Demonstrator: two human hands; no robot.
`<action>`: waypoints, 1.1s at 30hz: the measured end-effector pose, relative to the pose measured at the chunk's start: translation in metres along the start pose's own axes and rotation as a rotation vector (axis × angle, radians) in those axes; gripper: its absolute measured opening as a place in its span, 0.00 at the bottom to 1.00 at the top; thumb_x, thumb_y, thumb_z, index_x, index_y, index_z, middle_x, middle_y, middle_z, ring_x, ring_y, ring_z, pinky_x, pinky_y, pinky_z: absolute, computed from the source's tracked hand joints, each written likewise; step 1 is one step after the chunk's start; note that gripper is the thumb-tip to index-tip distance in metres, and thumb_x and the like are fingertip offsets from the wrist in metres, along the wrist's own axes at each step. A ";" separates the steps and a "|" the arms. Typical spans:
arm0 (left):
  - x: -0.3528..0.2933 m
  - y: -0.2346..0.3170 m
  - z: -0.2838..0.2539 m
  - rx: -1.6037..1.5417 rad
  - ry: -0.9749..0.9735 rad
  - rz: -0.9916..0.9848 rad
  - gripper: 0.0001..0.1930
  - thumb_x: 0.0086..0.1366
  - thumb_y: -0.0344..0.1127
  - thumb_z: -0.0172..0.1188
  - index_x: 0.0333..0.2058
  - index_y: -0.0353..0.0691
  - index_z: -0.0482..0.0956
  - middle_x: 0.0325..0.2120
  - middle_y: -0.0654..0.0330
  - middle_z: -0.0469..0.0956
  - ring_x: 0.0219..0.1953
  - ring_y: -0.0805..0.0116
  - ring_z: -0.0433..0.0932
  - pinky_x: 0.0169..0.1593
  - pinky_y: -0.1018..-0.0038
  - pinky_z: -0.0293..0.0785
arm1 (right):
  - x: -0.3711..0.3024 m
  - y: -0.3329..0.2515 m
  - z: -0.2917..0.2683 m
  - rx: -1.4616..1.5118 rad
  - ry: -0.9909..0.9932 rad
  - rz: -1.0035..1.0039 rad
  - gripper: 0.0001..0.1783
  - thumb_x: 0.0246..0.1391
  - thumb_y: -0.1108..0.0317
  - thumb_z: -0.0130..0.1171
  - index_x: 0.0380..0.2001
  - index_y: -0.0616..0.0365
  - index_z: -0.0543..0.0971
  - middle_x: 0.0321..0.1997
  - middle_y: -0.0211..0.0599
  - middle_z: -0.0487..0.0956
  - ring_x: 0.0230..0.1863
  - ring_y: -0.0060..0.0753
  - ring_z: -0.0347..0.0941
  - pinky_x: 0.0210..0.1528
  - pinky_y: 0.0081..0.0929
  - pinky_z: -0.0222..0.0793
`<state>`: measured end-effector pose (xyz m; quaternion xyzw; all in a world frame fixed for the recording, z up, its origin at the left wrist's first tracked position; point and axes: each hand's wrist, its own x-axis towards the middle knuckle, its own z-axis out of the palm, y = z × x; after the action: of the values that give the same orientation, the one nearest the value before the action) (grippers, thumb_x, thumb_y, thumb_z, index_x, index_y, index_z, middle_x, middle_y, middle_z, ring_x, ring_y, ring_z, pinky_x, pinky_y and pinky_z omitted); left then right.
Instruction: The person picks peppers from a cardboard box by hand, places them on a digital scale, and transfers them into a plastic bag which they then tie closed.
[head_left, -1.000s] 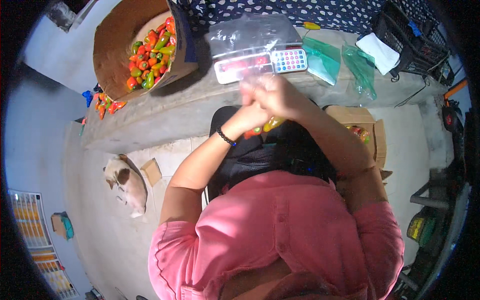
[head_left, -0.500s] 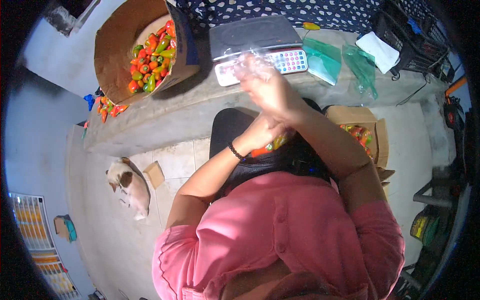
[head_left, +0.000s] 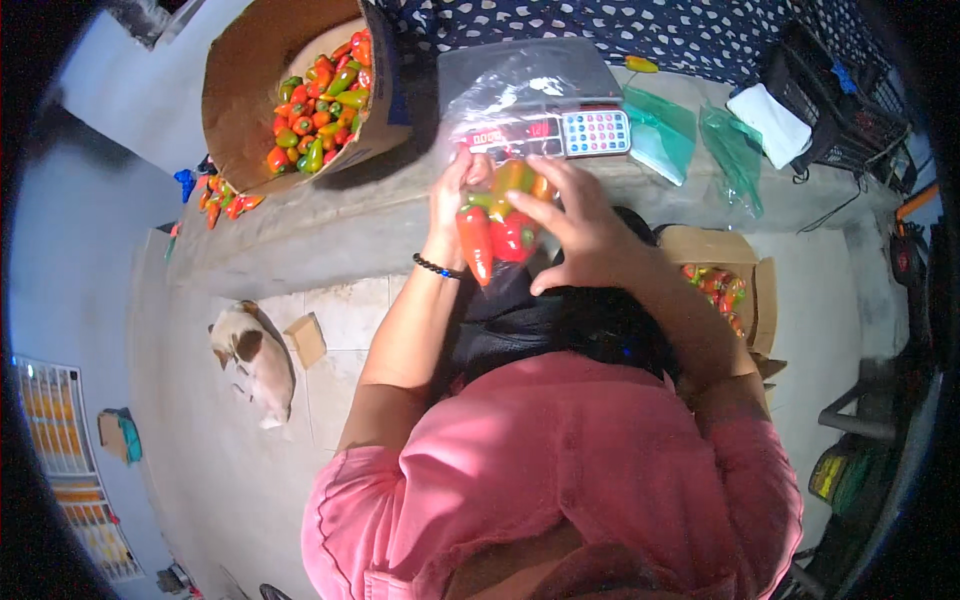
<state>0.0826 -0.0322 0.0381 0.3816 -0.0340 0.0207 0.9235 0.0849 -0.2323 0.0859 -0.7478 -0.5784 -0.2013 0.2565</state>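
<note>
Above my lap hangs a clear plastic bag of peppers (head_left: 497,228), with red, orange and yellow-green ones showing through. My left hand (head_left: 450,195), a dark beaded bracelet at its wrist, is closed on the bag's left side near the top. On the other side my right hand (head_left: 590,225) has its fingers spread, the fingertips at the bag's right edge and slightly blurred. The bag's loose upper film overlaps the digital scale (head_left: 597,132), whose red display glows behind it.
A cardboard box of loose peppers (head_left: 228,120) lies tipped on the concrete ledge, more peppers (head_left: 225,203) beside it. Green plastic bags (head_left: 735,160), a white cloth (head_left: 768,117) and a black crate (head_left: 850,95) sit right. An open carton (head_left: 765,290) holds bagged peppers; a dog (head_left: 258,365) lies on the floor.
The bag of peppers has come up from my lap toward the ledge. My hands, crossed before, are now apart on its two sides, and my right hand has opened its fingers.
</note>
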 end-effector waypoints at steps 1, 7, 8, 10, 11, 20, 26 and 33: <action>0.001 -0.007 -0.003 0.037 -0.007 0.023 0.21 0.66 0.48 0.42 0.16 0.46 0.57 0.17 0.69 0.56 0.22 0.78 0.56 0.29 0.80 0.54 | -0.005 -0.001 0.014 0.005 0.002 -0.005 0.52 0.22 0.45 0.70 0.54 0.53 0.63 0.53 0.47 0.61 0.57 0.51 0.55 0.58 0.43 0.52; -0.008 -0.022 0.004 0.947 0.221 0.309 0.12 0.61 0.37 0.46 0.21 0.37 0.67 0.19 0.62 0.68 0.24 0.72 0.67 0.31 0.73 0.64 | -0.024 0.015 0.050 0.527 0.336 0.344 0.40 0.26 0.59 0.68 0.49 0.54 0.67 0.49 0.46 0.66 0.51 0.49 0.63 0.54 0.38 0.58; -0.009 -0.023 0.006 0.947 0.217 0.307 0.12 0.61 0.37 0.46 0.21 0.37 0.67 0.19 0.62 0.68 0.24 0.72 0.67 0.31 0.73 0.64 | -0.031 0.022 0.054 0.571 0.281 0.438 0.33 0.32 0.63 0.63 0.47 0.58 0.67 0.45 0.44 0.69 0.48 0.43 0.66 0.51 0.34 0.61; -0.011 -0.020 0.019 0.972 0.094 0.485 0.08 0.56 0.34 0.49 0.24 0.34 0.69 0.18 0.54 0.70 0.22 0.59 0.71 0.30 0.66 0.66 | -0.055 0.035 0.071 0.722 0.313 0.583 0.29 0.38 0.64 0.60 0.47 0.59 0.67 0.46 0.44 0.69 0.48 0.41 0.66 0.52 0.33 0.61; -0.018 -0.016 0.025 0.975 0.095 0.481 0.08 0.56 0.34 0.49 0.24 0.34 0.69 0.18 0.54 0.70 0.22 0.59 0.71 0.30 0.66 0.66 | -0.054 0.037 0.073 0.969 0.231 0.727 0.25 0.42 0.65 0.56 0.47 0.60 0.67 0.46 0.43 0.70 0.48 0.39 0.66 0.53 0.32 0.60; -0.005 -0.026 -0.010 0.084 0.361 0.124 0.10 0.64 0.35 0.43 0.37 0.37 0.71 0.31 0.59 0.75 0.32 0.65 0.76 0.36 0.69 0.74 | -0.066 0.031 0.091 0.650 0.422 0.961 0.37 0.43 0.70 0.56 0.57 0.62 0.55 0.57 0.50 0.57 0.51 0.45 0.65 0.54 0.37 0.59; 0.008 -0.068 -0.042 0.053 0.439 -0.024 0.10 0.64 0.36 0.45 0.36 0.37 0.71 0.31 0.60 0.73 0.33 0.69 0.74 0.38 0.71 0.72 | -0.052 0.021 0.079 0.303 0.202 0.427 0.47 0.38 0.59 0.65 0.58 0.63 0.53 0.57 0.54 0.58 0.58 0.52 0.57 0.60 0.41 0.51; -0.006 -0.096 -0.069 1.302 0.416 0.263 0.19 0.61 0.42 0.46 0.21 0.32 0.73 0.14 0.60 0.72 0.17 0.65 0.71 0.22 0.67 0.62 | -0.071 0.058 0.115 1.641 0.041 0.986 0.31 0.58 0.42 0.34 0.51 0.57 0.63 0.44 0.44 0.72 0.33 0.42 0.74 0.33 0.35 0.73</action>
<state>0.0862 -0.0521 -0.0786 0.8387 0.1169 0.2210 0.4839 0.1242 -0.2271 -0.0556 -0.4907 -0.1547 0.3844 0.7665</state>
